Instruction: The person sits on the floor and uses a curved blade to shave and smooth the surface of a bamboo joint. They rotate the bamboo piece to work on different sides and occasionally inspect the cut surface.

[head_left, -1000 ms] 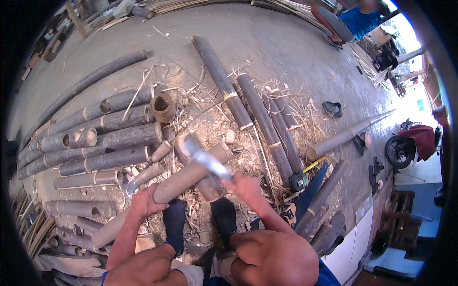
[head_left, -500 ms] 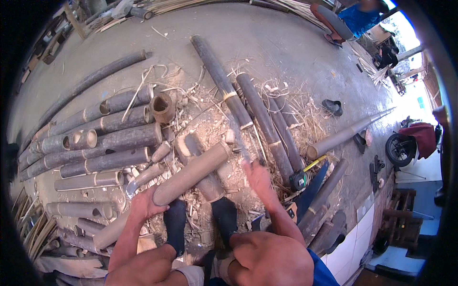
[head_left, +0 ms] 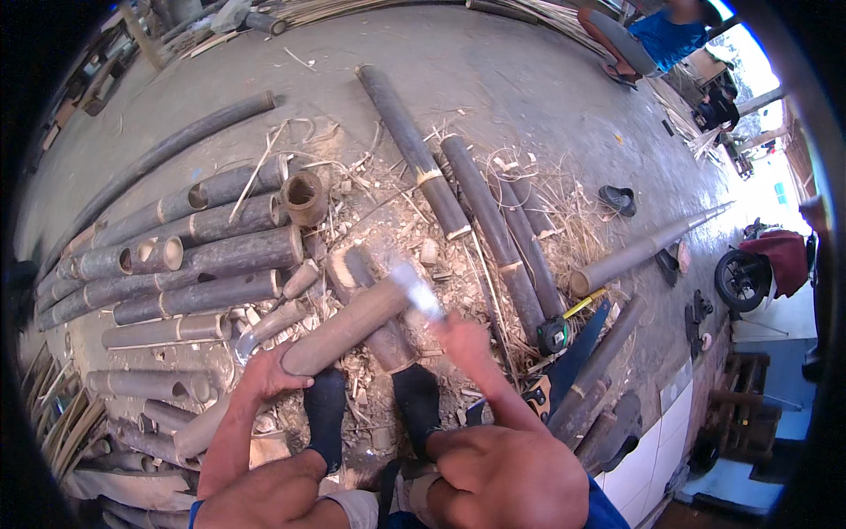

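Observation:
My left hand (head_left: 271, 377) is closed round a brown bamboo length (head_left: 348, 331), which slants from lower left up to its far end near the middle. The bamboo lies across a shorter, darker bamboo piece (head_left: 392, 344) on the floor. My right hand (head_left: 464, 342) is closed on a knife with a broad, silvery blade (head_left: 421, 295), smeared by motion. The blade is at the bamboo's far end; whether it touches I cannot tell. Wood chips surround both pieces. Beside my left hand lies a curved metal blade tool (head_left: 264, 330) with a pale handle.
Several dark bamboo tubes (head_left: 238, 251) lie in rows on the left. A hand saw (head_left: 577, 357) and a tape measure (head_left: 553, 335) lie to the right, near more bamboo (head_left: 493, 229). A person (head_left: 656, 44) sits far right; a parked motorbike (head_left: 762, 269) stands at the right.
My right hand has moved a little left and down, bringing the knife from beyond the bamboo's end onto or beside it. My left hand keeps its hold on the bamboo.

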The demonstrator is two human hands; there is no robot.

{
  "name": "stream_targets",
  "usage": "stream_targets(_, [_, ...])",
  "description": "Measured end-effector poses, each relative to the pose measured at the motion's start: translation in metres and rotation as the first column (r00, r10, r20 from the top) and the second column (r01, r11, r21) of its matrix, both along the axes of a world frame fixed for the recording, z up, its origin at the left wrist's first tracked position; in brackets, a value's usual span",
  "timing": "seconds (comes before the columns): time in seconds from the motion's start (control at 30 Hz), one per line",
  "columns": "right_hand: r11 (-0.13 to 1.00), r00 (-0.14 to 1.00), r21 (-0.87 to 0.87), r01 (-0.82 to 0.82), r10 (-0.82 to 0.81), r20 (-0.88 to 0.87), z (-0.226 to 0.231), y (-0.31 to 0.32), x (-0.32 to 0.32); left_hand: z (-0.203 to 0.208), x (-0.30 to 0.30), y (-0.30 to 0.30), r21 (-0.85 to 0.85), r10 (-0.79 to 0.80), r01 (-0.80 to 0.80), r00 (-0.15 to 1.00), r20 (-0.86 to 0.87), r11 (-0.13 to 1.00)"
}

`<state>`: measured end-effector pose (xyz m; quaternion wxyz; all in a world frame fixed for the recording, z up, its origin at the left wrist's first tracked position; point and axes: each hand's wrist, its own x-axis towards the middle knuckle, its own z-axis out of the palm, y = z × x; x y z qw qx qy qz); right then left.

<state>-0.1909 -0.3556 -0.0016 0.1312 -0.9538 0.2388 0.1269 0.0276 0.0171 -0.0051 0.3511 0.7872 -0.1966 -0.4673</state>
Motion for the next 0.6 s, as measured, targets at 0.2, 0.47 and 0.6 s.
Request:
stream_targets(0.2, [0.996,0.995,0.009,-0.089,0.089,0.037,0.006,0.0,0.003,0.03,0.006,-0.016,0.081,0.014,-0.001,0.987,-0.16,0.997])
stream_targets(0.47, [0.967,0.953,0.103,0.232,-0.247,0.174,0.001,0.0,0.002,0.044,0.012,-0.023,0.064,-0.029,0.042,0.981,-0.193,0.997])
stream_targets(0.6, [0.994,0.995,0.08,0.077,-0.082,0.064,-0.008,0.006,-0.001,0.044,0.016,-0.024,0.046,-0.015,0.027,0.97,-0.241,0.999])
